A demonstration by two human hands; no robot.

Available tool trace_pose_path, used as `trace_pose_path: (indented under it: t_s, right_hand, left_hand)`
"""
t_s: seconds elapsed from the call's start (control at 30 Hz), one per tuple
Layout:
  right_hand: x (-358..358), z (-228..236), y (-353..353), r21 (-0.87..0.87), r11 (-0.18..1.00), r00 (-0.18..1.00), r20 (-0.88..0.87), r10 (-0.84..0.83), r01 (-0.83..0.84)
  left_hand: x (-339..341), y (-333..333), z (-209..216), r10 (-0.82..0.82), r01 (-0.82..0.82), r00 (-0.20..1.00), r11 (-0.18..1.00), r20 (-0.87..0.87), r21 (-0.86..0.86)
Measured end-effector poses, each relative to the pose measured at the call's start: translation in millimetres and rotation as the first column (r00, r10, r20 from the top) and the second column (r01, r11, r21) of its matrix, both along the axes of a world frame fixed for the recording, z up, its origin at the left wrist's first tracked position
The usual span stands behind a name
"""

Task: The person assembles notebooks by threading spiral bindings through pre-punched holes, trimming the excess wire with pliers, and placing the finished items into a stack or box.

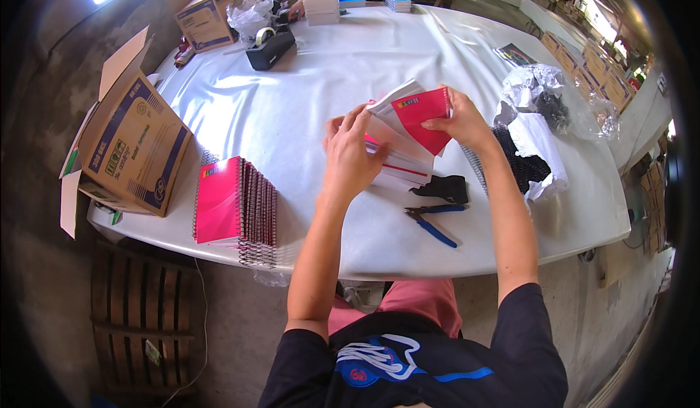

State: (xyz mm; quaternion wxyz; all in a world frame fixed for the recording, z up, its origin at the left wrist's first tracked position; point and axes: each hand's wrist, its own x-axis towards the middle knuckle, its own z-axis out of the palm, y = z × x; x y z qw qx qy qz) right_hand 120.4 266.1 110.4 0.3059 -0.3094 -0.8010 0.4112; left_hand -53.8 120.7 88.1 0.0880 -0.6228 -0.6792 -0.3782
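Note:
Above the white table (328,72) I hold a loose notebook block (408,127) with a red cover and white pages. My left hand (350,156) grips its near left side, fingers spread over the pages. My right hand (459,120) pinches the red cover at its right edge, lifting it off the pages. Below the block lie blue-handled pliers (432,222) and a small black object (445,188).
A stack of pink spiral notebooks (233,207) sits at the near left beside an open cardboard box (131,145). Black wire spirals and crumpled plastic (543,116) lie at the right. A tape dispenser (270,47), another box (208,18) and a person's hands with paper stacks (321,3) are at the far side.

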Motion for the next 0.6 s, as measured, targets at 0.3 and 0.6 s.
trace_pose_path:
  t_s: [0.3, 0.6]
  right_hand:
    - [3, 25, -20, 0.117, 0.985, 0.991, -0.043, 0.131, -0.125]
    - [-5, -32, -181, 0.499, 0.825, 0.836, 0.545, -0.061, -0.265]
  left_hand:
    - [12, 10, 19, -0.461, 0.233, 0.372, 0.886, 0.805, 0.400]
    - [21, -133, -71, -0.238, 0.154, 0.745, 0.970, 0.623, 0.186]
